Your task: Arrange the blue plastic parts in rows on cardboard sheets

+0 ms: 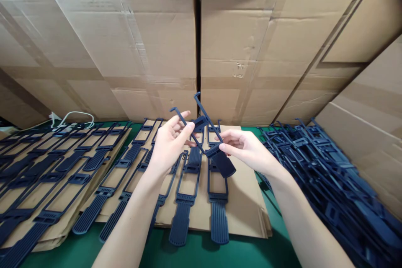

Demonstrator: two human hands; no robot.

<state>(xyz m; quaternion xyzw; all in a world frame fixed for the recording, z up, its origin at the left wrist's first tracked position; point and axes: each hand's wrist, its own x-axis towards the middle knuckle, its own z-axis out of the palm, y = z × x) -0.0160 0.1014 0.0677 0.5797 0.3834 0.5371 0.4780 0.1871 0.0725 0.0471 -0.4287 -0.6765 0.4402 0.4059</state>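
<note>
Between my two hands I hold a dark blue plastic frame, tilted, with two hooked rails pointing up and a flat paddle-like end hanging low on the right. My left hand pinches the left rail near the small crosspiece, thumb on top. Fingers of my right hand close on the right edge by the paddle end. Below the hands, similar frames with ribbed paddle ends lie in rows on a cardboard sheet.
More such frames lie on a cardboard stack at left. A heaped pile of frames is at right. Large cardboard boxes wall off the back. A white cable lies back left. The table surface is green.
</note>
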